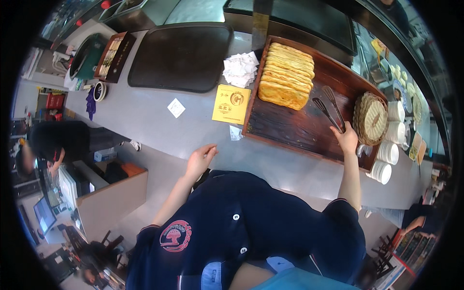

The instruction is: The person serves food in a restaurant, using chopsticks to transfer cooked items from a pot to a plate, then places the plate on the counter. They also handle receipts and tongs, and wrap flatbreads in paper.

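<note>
My right hand [346, 139] grips the handle end of dark slotted food tongs [331, 105]. Their two arms are spread, and nothing sits between the tips. They reach over a reddish-brown wooden tray [286, 127], where a row of golden flatbreads [286, 76] stands packed to the left of the tips. Just right of this hand, a stack of woven baskets [370, 117] rests in the tray's right end. Above the counter's near edge is my left hand [201, 157], its fingers loosely extended and holding nothing. Near it lies a small clear plastic packet [235, 132].
Left of the wooden tray are a yellow printed paper bag [230, 104], a heap of paper slips [240, 69], a single slip [176, 108] and a black tray [181, 56]. Stacked white bowls [388, 153] stand at the right. Other people are visible beyond the counter's ends.
</note>
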The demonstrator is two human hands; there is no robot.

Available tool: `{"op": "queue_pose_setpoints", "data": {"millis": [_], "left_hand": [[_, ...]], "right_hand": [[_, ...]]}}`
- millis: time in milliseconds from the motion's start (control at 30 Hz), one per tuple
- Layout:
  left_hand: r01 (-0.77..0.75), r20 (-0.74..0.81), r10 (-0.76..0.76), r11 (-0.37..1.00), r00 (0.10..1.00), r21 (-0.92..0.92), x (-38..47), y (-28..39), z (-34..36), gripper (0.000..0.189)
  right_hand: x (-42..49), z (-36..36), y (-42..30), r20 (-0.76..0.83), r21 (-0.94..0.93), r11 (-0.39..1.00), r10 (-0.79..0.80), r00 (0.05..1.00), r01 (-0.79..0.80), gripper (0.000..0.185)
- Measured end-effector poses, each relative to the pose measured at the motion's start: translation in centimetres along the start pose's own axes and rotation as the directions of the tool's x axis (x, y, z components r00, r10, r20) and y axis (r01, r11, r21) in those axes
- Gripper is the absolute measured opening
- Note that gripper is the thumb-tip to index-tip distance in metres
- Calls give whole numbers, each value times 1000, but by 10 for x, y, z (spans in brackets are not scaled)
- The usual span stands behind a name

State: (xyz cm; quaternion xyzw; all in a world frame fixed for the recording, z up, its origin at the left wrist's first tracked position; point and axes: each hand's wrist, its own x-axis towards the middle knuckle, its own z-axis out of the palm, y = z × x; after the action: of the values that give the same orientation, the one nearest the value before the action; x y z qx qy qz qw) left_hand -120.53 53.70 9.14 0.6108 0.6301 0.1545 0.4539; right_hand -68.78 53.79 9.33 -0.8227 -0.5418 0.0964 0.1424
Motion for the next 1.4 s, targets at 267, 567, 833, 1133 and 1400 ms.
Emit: {"op": "queue_pose_setpoints", "data": {"millis": [267,567,833,1133,1400], "left_hand": [[-310,80,299,923,951,227,42,1,0,28],[-555,172,537,718,826,420,94,-28,-36,43],[-843,453,716,394,532,367,153,-36,-45,53],[-922,390,841,295,375,250,202,-54,-22,41],[-970,350,922,217,167,-109,150,27,-59,62]], "right_hand": [[-42,30,26,-36,-184,923,337,941,-337,65],[-165,104,-243,143,93,992,-99,985,86,39],[-152,201,-330,-12,53,947,319,948,-318,25],[-164,148,-348,318,722,477,415,852,-501,4],[-236,33,-381,96,911,341,374,922,-233,7]]}}
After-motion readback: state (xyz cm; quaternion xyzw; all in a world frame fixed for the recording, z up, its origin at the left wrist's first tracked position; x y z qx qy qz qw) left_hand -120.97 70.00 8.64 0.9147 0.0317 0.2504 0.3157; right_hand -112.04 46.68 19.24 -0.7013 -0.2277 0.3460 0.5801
